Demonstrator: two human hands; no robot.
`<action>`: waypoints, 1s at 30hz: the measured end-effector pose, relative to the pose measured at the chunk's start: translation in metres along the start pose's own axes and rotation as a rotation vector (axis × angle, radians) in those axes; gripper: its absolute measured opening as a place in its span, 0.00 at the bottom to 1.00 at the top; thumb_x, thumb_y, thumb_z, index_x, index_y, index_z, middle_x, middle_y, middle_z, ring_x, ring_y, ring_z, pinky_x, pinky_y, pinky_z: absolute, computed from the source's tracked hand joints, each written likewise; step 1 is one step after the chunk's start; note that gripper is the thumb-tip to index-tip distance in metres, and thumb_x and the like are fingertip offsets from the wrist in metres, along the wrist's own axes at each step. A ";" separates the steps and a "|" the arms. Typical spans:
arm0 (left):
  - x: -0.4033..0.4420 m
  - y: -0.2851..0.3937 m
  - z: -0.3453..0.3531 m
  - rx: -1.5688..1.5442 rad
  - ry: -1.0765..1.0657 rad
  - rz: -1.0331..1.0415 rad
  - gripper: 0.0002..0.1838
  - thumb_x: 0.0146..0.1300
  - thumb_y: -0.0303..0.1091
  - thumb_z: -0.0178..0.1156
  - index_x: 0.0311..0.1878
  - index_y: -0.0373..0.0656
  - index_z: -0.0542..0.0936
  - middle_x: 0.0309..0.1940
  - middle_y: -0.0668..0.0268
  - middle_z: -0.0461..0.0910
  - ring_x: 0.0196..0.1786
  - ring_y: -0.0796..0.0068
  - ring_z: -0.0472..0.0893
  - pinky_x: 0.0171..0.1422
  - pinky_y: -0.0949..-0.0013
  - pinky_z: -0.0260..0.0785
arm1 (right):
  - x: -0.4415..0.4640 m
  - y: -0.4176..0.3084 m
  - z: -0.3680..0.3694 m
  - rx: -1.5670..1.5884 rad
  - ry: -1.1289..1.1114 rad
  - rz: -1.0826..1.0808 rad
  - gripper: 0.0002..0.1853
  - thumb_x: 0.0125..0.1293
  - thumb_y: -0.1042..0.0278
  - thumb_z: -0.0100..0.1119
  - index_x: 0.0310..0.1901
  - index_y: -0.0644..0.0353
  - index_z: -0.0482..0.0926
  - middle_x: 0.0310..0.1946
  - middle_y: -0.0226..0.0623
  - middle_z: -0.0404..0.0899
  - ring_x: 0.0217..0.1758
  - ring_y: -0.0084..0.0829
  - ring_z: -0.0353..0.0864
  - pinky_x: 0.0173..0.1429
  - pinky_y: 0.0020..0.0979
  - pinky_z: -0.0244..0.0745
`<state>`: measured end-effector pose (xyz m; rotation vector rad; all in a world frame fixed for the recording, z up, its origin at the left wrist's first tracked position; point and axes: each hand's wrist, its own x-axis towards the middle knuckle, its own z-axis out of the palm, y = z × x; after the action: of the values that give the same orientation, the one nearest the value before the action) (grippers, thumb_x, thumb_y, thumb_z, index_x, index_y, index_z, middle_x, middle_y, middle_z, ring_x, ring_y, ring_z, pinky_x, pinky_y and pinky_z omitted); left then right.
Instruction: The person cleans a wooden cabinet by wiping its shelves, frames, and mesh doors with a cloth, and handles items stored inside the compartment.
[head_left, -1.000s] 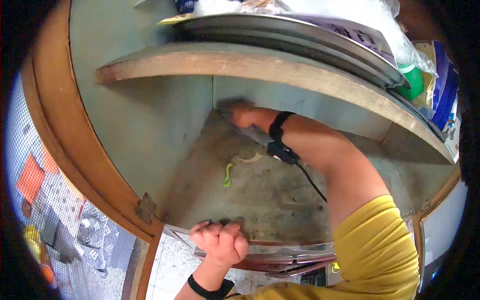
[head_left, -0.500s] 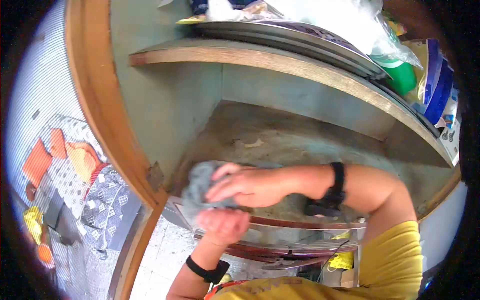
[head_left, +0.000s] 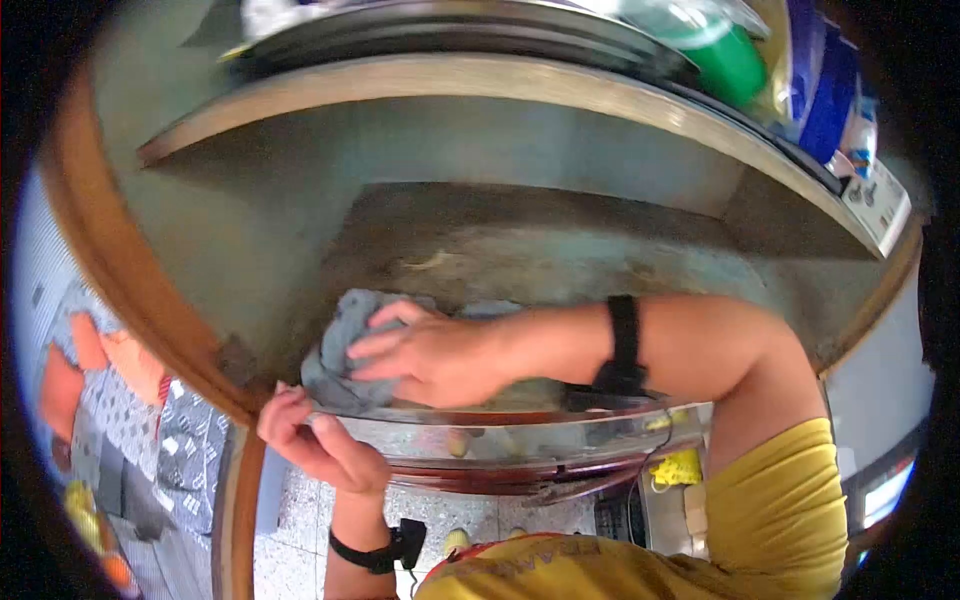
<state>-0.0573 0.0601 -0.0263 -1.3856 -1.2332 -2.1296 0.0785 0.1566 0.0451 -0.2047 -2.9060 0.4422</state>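
Note:
A crumpled grey cloth (head_left: 335,345) lies at the front left of the stained cabinet shelf (head_left: 560,250). My right hand (head_left: 425,355) presses down on it from above, fingers bent into the fabric. Just in front of the cloth, by the shelf's front edge and the wooden door frame, is my left hand (head_left: 325,445). Its fingers are loosely curled and apart, with nothing visible in them. Part of the cloth is hidden under my right hand and forearm.
An upper shelf (head_left: 440,80) spans the cabinet, holding dark flat sheets, a green container (head_left: 725,65) and blue packaging (head_left: 828,95). A wooden upright (head_left: 130,270) stands at left. Below are a drawer front (head_left: 520,440) and speckled floor (head_left: 300,510). Orange and patterned fabrics lie outside at left.
My left hand has come off the cloth and moved left to the door frame, its fingers opening. My right hand stays on the cloth. The view has shifted, moving the cabinet left and up.

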 end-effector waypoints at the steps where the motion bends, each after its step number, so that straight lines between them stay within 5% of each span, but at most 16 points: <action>1: 0.001 0.001 0.002 0.025 -0.057 -0.037 0.07 0.58 0.30 0.48 0.39 0.38 0.66 0.40 0.57 0.66 0.47 0.62 0.66 0.63 0.51 0.55 | -0.026 -0.007 -0.009 -0.024 -0.010 0.034 0.23 0.56 0.72 0.51 0.56 0.56 0.72 0.62 0.42 0.65 0.66 0.48 0.55 0.69 0.44 0.50; 5: 0.007 0.012 0.022 0.219 -0.417 0.122 0.05 0.59 0.29 0.50 0.37 0.38 0.72 0.37 0.58 0.72 0.43 0.58 0.69 0.56 0.56 0.58 | -0.144 -0.005 -0.030 -0.103 0.069 0.312 0.23 0.58 0.70 0.56 0.58 0.55 0.71 0.63 0.40 0.62 0.68 0.44 0.54 0.70 0.43 0.49; 10: 0.001 0.029 0.039 0.303 -0.468 0.259 0.05 0.56 0.29 0.52 0.35 0.41 0.74 0.34 0.60 0.75 0.42 0.59 0.71 0.52 0.58 0.57 | -0.299 -0.006 -0.057 -0.262 0.184 0.977 0.22 0.63 0.66 0.52 0.59 0.55 0.69 0.65 0.39 0.60 0.69 0.42 0.52 0.71 0.42 0.47; 13: -0.006 0.021 0.037 0.414 -0.514 0.251 0.07 0.52 0.28 0.50 0.34 0.42 0.75 0.32 0.62 0.75 0.38 0.60 0.71 0.48 0.59 0.57 | -0.395 0.005 -0.041 -0.532 0.296 1.235 0.19 0.66 0.60 0.48 0.56 0.56 0.70 0.61 0.40 0.65 0.64 0.42 0.61 0.67 0.40 0.54; 15: -0.009 0.018 0.038 0.366 -0.494 0.274 0.08 0.50 0.29 0.47 0.32 0.42 0.75 0.30 0.63 0.75 0.35 0.61 0.71 0.45 0.60 0.57 | -0.447 0.020 -0.024 -0.712 0.019 1.242 0.22 0.60 0.65 0.51 0.57 0.58 0.70 0.65 0.47 0.58 0.68 0.43 0.55 0.69 0.43 0.46; 16: -0.008 0.019 0.039 0.406 -0.498 0.272 0.09 0.50 0.30 0.46 0.31 0.42 0.75 0.29 0.63 0.74 0.34 0.60 0.71 0.45 0.60 0.57 | -0.371 0.000 -0.027 -0.846 0.073 1.003 0.20 0.53 0.63 0.55 0.49 0.55 0.73 0.48 0.43 0.73 0.54 0.42 0.69 0.54 0.41 0.64; 17: -0.008 0.020 0.040 0.441 -0.507 0.274 0.09 0.50 0.31 0.46 0.31 0.42 0.75 0.28 0.63 0.73 0.34 0.59 0.70 0.45 0.60 0.57 | -0.331 -0.007 -0.014 -0.588 0.191 0.851 0.22 0.49 0.65 0.55 0.49 0.54 0.73 0.49 0.42 0.73 0.56 0.38 0.69 0.56 0.41 0.61; 18: -0.009 0.016 0.039 0.399 -0.520 0.288 0.09 0.50 0.31 0.46 0.31 0.42 0.75 0.28 0.63 0.73 0.34 0.59 0.70 0.45 0.60 0.57 | -0.278 -0.025 -0.001 -0.772 0.254 0.670 0.22 0.50 0.65 0.54 0.51 0.54 0.73 0.51 0.40 0.73 0.57 0.34 0.69 0.58 0.43 0.58; 19: -0.011 0.011 0.040 0.415 -0.486 0.320 0.10 0.50 0.31 0.45 0.31 0.42 0.75 0.28 0.62 0.73 0.34 0.58 0.70 0.44 0.59 0.57 | -0.239 -0.030 0.020 -0.320 0.470 0.569 0.22 0.52 0.64 0.53 0.52 0.54 0.72 0.54 0.36 0.71 0.60 0.36 0.67 0.60 0.45 0.55; 20: -0.012 0.008 0.039 0.434 -0.453 0.351 0.10 0.50 0.32 0.45 0.31 0.41 0.75 0.27 0.61 0.72 0.33 0.57 0.70 0.44 0.59 0.57 | -0.201 -0.062 0.001 -0.479 0.225 0.485 0.19 0.60 0.64 0.51 0.54 0.49 0.72 0.60 0.37 0.66 0.66 0.39 0.58 0.68 0.43 0.51; 23: -0.011 0.006 0.033 0.410 -0.481 0.336 0.11 0.50 0.32 0.45 0.31 0.39 0.75 0.28 0.59 0.72 0.34 0.55 0.69 0.44 0.58 0.57 | -0.190 -0.063 -0.004 -0.232 0.398 0.635 0.17 0.61 0.62 0.51 0.53 0.47 0.73 0.60 0.32 0.67 0.67 0.37 0.58 0.67 0.42 0.53; 25: -0.011 0.008 0.028 0.413 -0.549 0.280 0.13 0.54 0.36 0.44 0.33 0.37 0.74 0.30 0.58 0.73 0.38 0.54 0.71 0.46 0.57 0.58 | -0.233 -0.039 -0.023 -0.624 0.052 0.619 0.18 0.63 0.60 0.49 0.55 0.48 0.72 0.62 0.33 0.65 0.68 0.37 0.56 0.67 0.44 0.53; 29: -0.013 0.004 0.030 0.401 -0.515 0.314 0.15 0.57 0.40 0.44 0.31 0.38 0.73 0.29 0.58 0.72 0.37 0.54 0.70 0.46 0.57 0.57 | -0.370 0.006 -0.063 -0.685 -0.141 1.207 0.22 0.68 0.52 0.38 0.58 0.51 0.69 0.62 0.38 0.64 0.67 0.37 0.59 0.67 0.43 0.49; 30: -0.013 0.005 0.031 0.408 -0.510 0.334 0.15 0.58 0.41 0.44 0.30 0.38 0.73 0.28 0.58 0.71 0.36 0.54 0.69 0.45 0.57 0.57 | -0.411 0.030 -0.076 -0.549 -0.367 1.380 0.24 0.68 0.48 0.36 0.58 0.52 0.69 0.62 0.39 0.64 0.66 0.37 0.59 0.65 0.46 0.51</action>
<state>-0.0293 0.0796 -0.0301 -1.8344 -1.3860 -1.2540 0.4972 0.1379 0.0367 -2.4017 -2.6053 -0.2320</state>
